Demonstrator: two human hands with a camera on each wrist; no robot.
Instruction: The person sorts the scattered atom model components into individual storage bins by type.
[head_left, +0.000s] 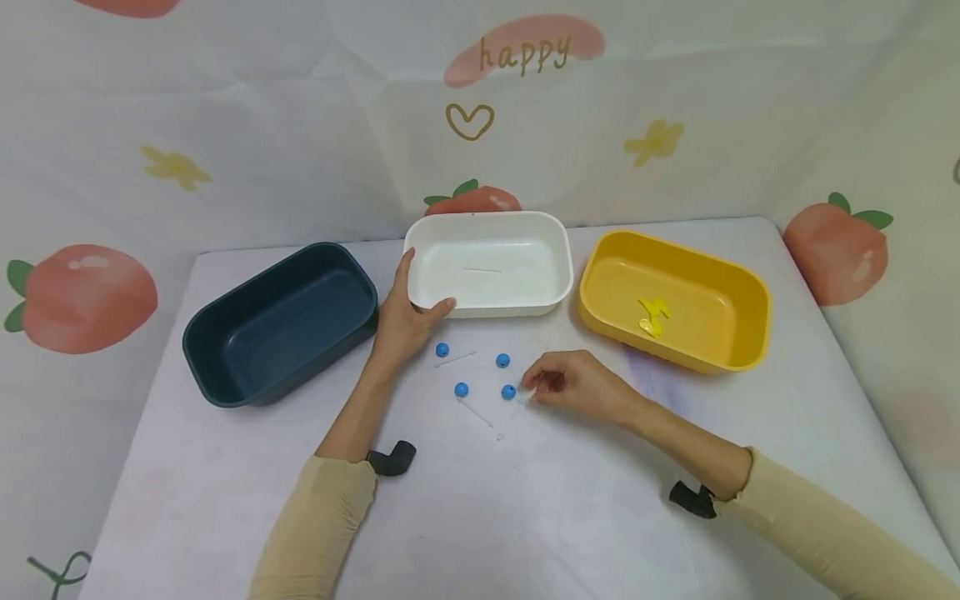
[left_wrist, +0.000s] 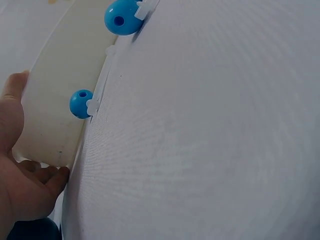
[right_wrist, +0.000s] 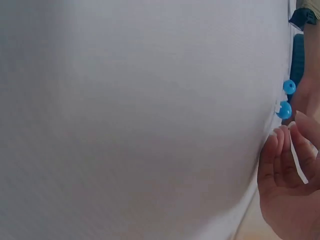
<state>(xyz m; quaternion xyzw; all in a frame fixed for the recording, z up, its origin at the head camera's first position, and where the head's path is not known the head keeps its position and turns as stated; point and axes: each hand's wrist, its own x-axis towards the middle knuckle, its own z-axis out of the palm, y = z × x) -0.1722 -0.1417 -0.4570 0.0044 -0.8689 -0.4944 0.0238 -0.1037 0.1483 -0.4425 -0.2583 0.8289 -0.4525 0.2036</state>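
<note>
My left hand [head_left: 405, 329] grips the near left corner of the white tray [head_left: 491, 312], thumb on the front rim and fingers along the side. Inside that tray lies a thin stick [head_left: 482, 269]. My right hand [head_left: 581, 386] pinches a thin white plastic stick [right_wrist: 299, 162] between thumb and fingertips, just right of a blue bead [head_left: 508, 392]. Three more blue beads lie nearby: one by the tray [head_left: 442, 350], another at right [head_left: 502, 360], the third at left [head_left: 461, 389]. Two thin white sticks rest among them, an upper one [head_left: 455, 359] and a lower one [head_left: 476, 412].
A dark blue bin [head_left: 225, 387] stands left of the white tray, close to my left hand. To the right, a yellow bin [head_left: 720, 325] holds small yellow pieces [head_left: 652, 317]. A patterned cloth [head_left: 322, 150] hangs behind the table.
</note>
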